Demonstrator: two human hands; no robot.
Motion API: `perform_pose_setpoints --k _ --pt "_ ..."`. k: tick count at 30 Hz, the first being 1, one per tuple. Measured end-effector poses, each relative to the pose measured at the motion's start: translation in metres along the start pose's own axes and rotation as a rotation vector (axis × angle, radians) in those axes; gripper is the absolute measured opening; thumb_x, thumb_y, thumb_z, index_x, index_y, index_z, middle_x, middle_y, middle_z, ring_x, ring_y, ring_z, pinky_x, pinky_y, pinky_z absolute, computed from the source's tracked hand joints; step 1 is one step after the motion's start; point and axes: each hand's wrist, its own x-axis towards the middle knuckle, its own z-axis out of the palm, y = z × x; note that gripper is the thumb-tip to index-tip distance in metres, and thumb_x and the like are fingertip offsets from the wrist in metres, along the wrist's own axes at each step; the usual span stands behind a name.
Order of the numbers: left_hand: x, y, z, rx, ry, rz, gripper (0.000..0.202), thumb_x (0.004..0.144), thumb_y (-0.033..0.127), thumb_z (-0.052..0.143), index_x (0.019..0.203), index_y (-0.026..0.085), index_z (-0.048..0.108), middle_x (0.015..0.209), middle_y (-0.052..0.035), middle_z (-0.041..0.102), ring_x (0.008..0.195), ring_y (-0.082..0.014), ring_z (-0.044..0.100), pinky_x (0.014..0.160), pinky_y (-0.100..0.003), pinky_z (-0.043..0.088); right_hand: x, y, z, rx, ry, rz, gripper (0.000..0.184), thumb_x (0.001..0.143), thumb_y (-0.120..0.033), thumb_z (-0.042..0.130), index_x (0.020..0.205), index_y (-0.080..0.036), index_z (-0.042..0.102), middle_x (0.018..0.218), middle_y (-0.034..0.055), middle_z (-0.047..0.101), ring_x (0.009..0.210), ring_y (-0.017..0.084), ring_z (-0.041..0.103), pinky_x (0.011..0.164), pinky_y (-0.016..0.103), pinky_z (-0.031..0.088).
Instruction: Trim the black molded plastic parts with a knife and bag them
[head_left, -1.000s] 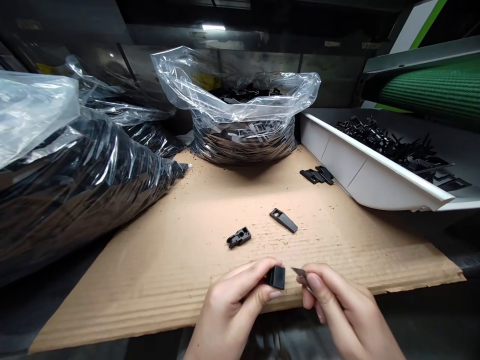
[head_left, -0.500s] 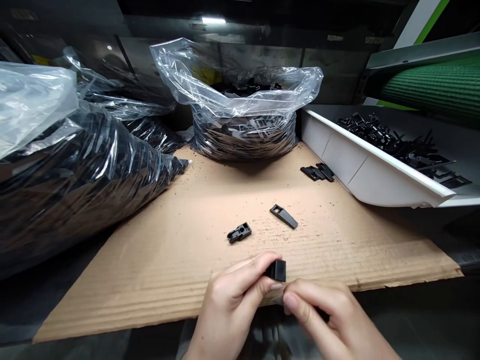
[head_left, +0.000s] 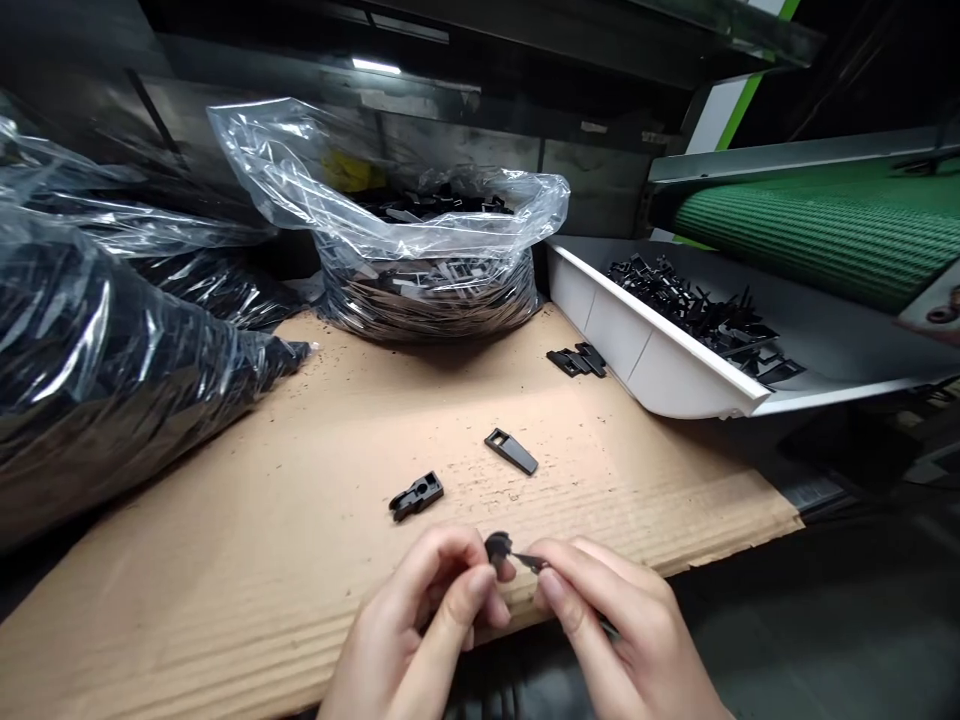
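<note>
Piece (head_left: 496,547): looked like plastic.
Board (head_left: 300,560): I saw matt cardboard, ridged near the edge.
Bag (head_left: 390,235): I saw glossy, crinkled plastic film.
Tray (head_left: 637,345): looked like smooth plastic.
Belt (head_left: 810,240): showed me rough ribbing.

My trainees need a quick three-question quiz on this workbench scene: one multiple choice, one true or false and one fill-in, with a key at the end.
1. What does the white tray hold?
A) folded green cloth
B) loose black pieces
C) yellow gloves

2. True or false: the left hand holds a black part while the right hand holds a pointed blade.

3. Fill in: the open bag stands beyond the hands on a sheet of ____.

Key: 1. B; 2. true; 3. cardboard.
</note>
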Motion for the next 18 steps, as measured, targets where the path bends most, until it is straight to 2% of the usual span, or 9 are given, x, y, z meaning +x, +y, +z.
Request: perform_pose_setpoints --k 3,5,7,8,11,14,18 --pt "0.002 0.002 0.004 0.01 0.096 -0.054 0.033 0.077 0.021 0.06 0.105 0.036 0.055 0.084 0.0068 0.067 0.081 -0.0104 0.063 0.071 -0.012 0.049 -0.005 0.007 -0.002 -0.079 0.048 -0.104 0.029 0.078 -0.005 0.049 0.103 -0.017 0.056 0.08 0.0045 0.064 0.072 0.014 0.06 0.065 0.024 0.048" --pt "0.003 0.004 0.004 0.099 0.091 -0.017 0.029 0.074 0.016 0.062 0.098 0.033 0.063 0.091 0.0055 0.068 0.087 -0.0114 0.062 0.075 -0.011 0.047 -0.005 0.011 -0.003 -0.102 0.065 -0.167 0.033 0.076 -0.001 0.052 0.105 -0.016 0.055 0.081 0.0055 0.064 0.073 0.015 0.06 0.066 0.025 0.048" --pt "0.004 0.007 0.003 0.182 0.092 0.057 0.019 0.073 0.013 0.061 0.081 0.028 0.069 0.088 0.005 0.069 0.086 -0.0116 0.062 0.075 -0.01 0.046 -0.003 0.013 -0.002 -0.133 0.063 -0.219 0.032 0.074 0.0 0.053 0.103 -0.015 0.056 0.077 0.005 0.063 0.07 0.014 0.06 0.063 0.024 0.049" --pt "0.004 0.008 0.002 0.199 0.103 0.09 0.019 0.073 0.012 0.061 0.079 0.028 0.07 0.086 0.0053 0.07 0.085 -0.0113 0.062 0.074 -0.009 0.045 -0.001 0.012 -0.001 -0.153 0.061 -0.241 0.03 0.074 -0.001 0.054 0.101 -0.014 0.057 0.074 0.0044 0.063 0.068 0.014 0.06 0.061 0.024 0.049" --pt "0.004 0.01 0.002 0.177 0.139 0.128 0.022 0.073 0.009 0.061 0.08 0.028 0.07 0.082 0.0068 0.07 0.079 -0.0101 0.063 0.071 -0.009 0.046 0.002 0.011 0.003 -0.202 0.07 -0.286 0.025 0.074 -0.003 0.054 0.097 -0.014 0.058 0.069 0.0036 0.062 0.063 0.012 0.059 0.056 0.022 0.049" --pt "0.004 0.011 0.003 0.17 0.138 0.132 0.021 0.073 0.008 0.061 0.079 0.027 0.07 0.08 0.0067 0.07 0.076 -0.0098 0.063 0.068 -0.009 0.046 0.001 0.01 0.008 -0.193 0.114 -0.271 0.023 0.075 -0.004 0.054 0.094 -0.014 0.059 0.065 0.0033 0.061 0.06 0.013 0.058 0.054 0.022 0.047" --pt "0.004 0.01 0.002 0.186 0.115 0.163 0.023 0.074 0.007 0.06 0.082 0.027 0.07 0.083 0.0061 0.07 0.077 -0.0105 0.063 0.069 -0.01 0.047 -0.003 0.011 0.011 -0.222 0.14 -0.244 0.024 0.074 -0.005 0.053 0.095 -0.016 0.058 0.072 0.0054 0.064 0.062 0.015 0.059 0.056 0.025 0.046"
